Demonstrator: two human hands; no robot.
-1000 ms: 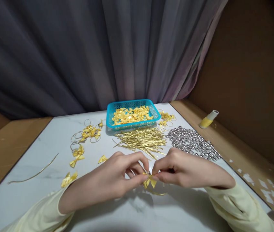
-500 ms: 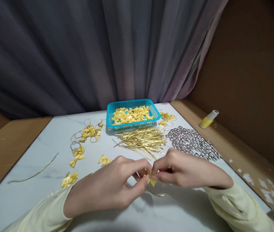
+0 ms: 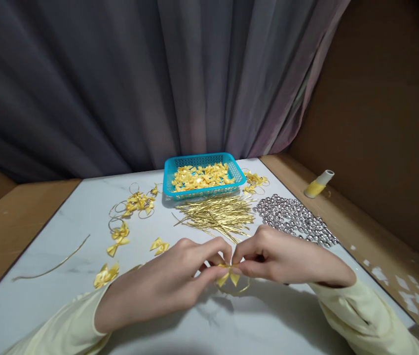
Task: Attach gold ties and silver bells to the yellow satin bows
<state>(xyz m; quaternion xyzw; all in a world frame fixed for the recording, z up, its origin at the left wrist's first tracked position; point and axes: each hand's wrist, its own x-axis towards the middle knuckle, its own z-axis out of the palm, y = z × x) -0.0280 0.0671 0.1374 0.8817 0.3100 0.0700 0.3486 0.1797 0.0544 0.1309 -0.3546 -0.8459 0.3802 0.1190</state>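
A yellow ribbon bow [image 3: 229, 278] is pinched between the fingertips of both hands above the white table. My left hand [image 3: 179, 278] grips it from the left, thumb and forefinger closed. From the right, my right hand [image 3: 272, 257] closes its thumb and forefinger on the same bow. Below the fingers hangs a thin gold cord [image 3: 245, 287] in a loop; the fingers cover where it meets the bow. Near my left wrist lie loose bows [image 3: 106, 275], and another bow [image 3: 159, 246] rests just beyond my left hand.
Behind the hands lies a pile of gold ties [image 3: 216, 214], with a blue basket [image 3: 204, 192] of yellow bows beyond. Silver beads [image 3: 294, 217] spread to the right. Bows with looped cords [image 3: 138, 203] sit at left, near a single cord [image 3: 56, 266]. A white tube [image 3: 319, 183] stands far right.
The bow between the fingers has turned so both its tails now show below. The cord loop has shifted and looks smaller. Both hands have stayed nearly in place.
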